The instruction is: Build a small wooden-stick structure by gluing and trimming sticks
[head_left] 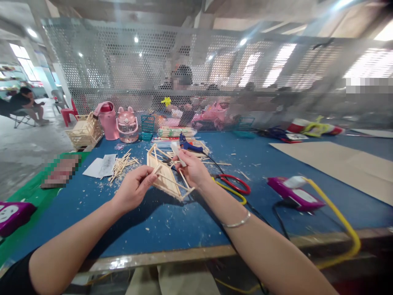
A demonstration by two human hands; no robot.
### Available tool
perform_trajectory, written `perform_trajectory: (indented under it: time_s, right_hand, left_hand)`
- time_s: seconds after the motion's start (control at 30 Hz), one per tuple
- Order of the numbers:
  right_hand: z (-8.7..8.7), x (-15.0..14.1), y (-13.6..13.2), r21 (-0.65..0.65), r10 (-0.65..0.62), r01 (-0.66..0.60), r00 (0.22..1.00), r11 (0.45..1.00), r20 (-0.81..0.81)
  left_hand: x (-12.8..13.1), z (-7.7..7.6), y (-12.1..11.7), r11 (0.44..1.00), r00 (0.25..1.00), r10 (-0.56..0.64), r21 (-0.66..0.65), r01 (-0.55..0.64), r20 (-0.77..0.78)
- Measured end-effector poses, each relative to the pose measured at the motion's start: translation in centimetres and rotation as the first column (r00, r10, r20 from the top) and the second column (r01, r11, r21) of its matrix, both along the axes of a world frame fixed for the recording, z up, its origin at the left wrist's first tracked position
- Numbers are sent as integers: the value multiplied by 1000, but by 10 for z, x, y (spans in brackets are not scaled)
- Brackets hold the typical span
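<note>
Bare forearms (260, 241) are closest to the camera, running up from the bottom edge, silver bangle (237, 221) on the right one, black sleeve (15, 272) at the left elbow. Left hand (133, 188): thumb and fingers pinched on a stick at the left side of the wooden stick frame (164, 176). Right hand (192, 168): thumb and fingers clamped on a pale flat strip (178, 153), tilted, over the frame's far right part; can't tell if strip and frame touch. Frame sits between both hands, tilted, above the blue tabletop (138, 229). Just beyond it: blue glue gun (193, 146), then a wrapped stick bundle (176, 132). Left of the frame: loose sticks (123, 166) in a pile, white papers (100, 166) beside them, wood scraps scattered around. Further back left: boxy wooden piece (84, 131), pink tumbler (108, 123), pink eared bottle (127, 127), teal basket (147, 128). Right of the right wrist: tool with red and yellow loop handles (236, 184), then purple box (294, 194) with a thick yellow cable (340, 213), cardboard sheet (337, 168) behind. Perforated screen (123, 61) along the far edge, one person (184, 108) visible through it.
</note>
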State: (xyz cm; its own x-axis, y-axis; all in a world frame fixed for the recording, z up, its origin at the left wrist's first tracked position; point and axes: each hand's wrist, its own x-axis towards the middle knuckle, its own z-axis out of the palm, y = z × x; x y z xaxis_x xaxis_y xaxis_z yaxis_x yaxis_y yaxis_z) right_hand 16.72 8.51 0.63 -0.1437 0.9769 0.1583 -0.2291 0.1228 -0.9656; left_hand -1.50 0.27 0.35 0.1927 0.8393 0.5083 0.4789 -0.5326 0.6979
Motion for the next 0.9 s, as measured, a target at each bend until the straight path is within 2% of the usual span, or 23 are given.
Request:
perform_trajectory:
  time_s: [0.03,0.07,0.1,0.13,0.2,0.27,0.3,0.37,0.47,0.57,0.67,0.77,0.83,0.9]
  right_hand:
    - [3,2,-4,168,-81,58,988,984,132]
    - [7,4,-11,356,-180,86,955,931,238]
    - [12,5,-18,535,-278,75,909,842,310]
    - [16,5,-26,657,-340,22,868,753,361]
    - [22,4,-41,739,-330,-213,792,639,514]
    - [24,0,-49,700,-294,-442,684,561,668]
    - [23,-1,-50,661,-281,-509,633,551,721]
    - [21,-3,-48,608,-269,-537,579,585,770]
    - [16,-2,-41,611,-262,-458,618,646,741]
    - [14,-4,-42,635,-226,-460,671,620,707]
    - [14,-8,-46,601,-230,-488,622,633,748]
    - [14,-9,-49,605,-250,-440,632,664,734]
    - [14,-10,-51,625,-246,-447,652,639,718]
    - [14,-10,-52,614,-252,-476,623,630,741]
  left_hand:
    - [1,0,-1,999,1000,-7,-42,8,13]
    - [2,-1,-1,997,999,-14,-75,17,33]
    - [2,-2,-2,995,998,-21,-99,27,59]
    - [2,-2,-2,993,996,-29,-114,39,86]
    - [2,-4,-1,990,990,-44,-127,62,134]
    - [1,-4,0,991,986,-35,-124,56,164]
    - [1,-4,1,992,985,-22,-122,43,172]
    - [1,-4,2,992,982,6,-128,19,188]
    - [1,-4,3,989,976,9,-148,24,219]
    - [1,-5,3,989,976,-12,-142,44,219]
    - [1,-5,2,990,977,1,-138,29,215]
    - [2,-4,2,991,979,14,-130,13,202]
    - [3,-3,1,994,983,18,-112,3,182]
    - [4,-3,1,994,985,28,-106,-10,168]
